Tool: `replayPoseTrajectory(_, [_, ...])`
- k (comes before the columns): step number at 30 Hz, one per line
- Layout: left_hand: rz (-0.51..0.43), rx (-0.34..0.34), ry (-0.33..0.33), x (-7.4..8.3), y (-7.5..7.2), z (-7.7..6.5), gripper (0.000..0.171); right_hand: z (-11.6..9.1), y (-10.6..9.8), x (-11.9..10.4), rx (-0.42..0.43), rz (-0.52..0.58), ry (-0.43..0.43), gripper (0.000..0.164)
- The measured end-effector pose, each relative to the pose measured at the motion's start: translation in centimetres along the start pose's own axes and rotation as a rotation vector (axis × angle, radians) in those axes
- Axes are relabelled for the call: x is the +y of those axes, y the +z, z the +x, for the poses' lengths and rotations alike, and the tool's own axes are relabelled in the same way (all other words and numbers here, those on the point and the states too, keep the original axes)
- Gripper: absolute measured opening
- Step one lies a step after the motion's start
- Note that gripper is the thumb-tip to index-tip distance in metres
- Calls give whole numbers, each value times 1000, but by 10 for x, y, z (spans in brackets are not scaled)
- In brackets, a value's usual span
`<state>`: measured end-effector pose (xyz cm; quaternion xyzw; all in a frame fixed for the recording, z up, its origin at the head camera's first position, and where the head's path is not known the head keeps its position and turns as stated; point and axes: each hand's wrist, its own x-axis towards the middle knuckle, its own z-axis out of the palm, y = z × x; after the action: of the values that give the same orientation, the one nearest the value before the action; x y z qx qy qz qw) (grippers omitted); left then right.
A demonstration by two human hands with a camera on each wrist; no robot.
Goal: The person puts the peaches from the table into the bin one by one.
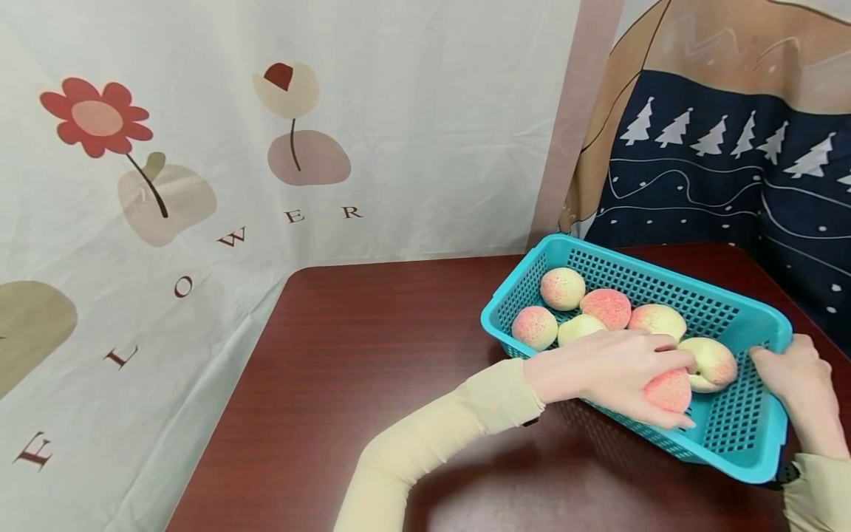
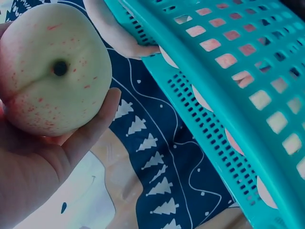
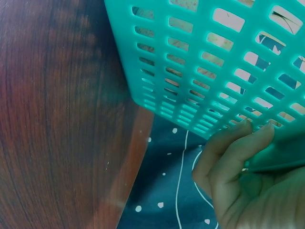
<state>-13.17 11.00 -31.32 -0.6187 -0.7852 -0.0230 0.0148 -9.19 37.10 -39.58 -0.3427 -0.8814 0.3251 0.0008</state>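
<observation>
Over the near side of a turquoise plastic basket [image 1: 738, 307], my left hand [image 1: 614, 373] holds a pink peach [image 1: 668, 390] between thumb and fingers. The left wrist view shows this peach [image 2: 57, 76] from its pale yellow side, red-speckled with a dark hole. Right beside it, a yellow-pink peach [image 1: 714, 366] lies in the basket. Several more peaches, such as a red one [image 1: 606, 308] and a yellow one [image 1: 658, 321], fill the left part. My right hand [image 1: 801, 384] grips the basket's right end, thumb over the rim and fingers [image 3: 243, 150] against the outer wall.
Beneath the basket is a dark red-brown table [image 1: 372, 355], stretching to the left. A white cloth [image 1: 425, 111] with printed flowers hangs behind it. At the right back hangs a navy cloth [image 1: 698, 177] with white trees, close to the table's edge.
</observation>
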Motion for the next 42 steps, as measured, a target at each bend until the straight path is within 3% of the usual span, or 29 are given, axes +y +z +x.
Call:
replayPoseTrajectory(7, [-47, -111, -24, 4, 4, 30, 63, 4, 2, 3, 11, -15, 24, 65])
replayPoseTrajectory(15, [-47, -197, -71, 10, 26, 53, 69, 6, 2, 4, 2, -15, 17, 65])
replayPoseTrajectory(23, [-62, -250, -134, 15, 50, 67, 78, 7, 2, 3, 2, -12, 10, 65])
replayPoseTrajectory(29, [-113, -249, -195, 20, 65, 70, 74, 6, 1, 2, -6, -2, 3, 66])
replayPoseTrajectory(34, [-193, -259, -234, 20, 70, 72, 66, 4, 0, 1, -7, -4, 4, 66])
replayPoseTrajectory(42, [-290, -324, -247, 20, 73, 80, 68, 2, 0, 0, -20, -3, 15, 66])
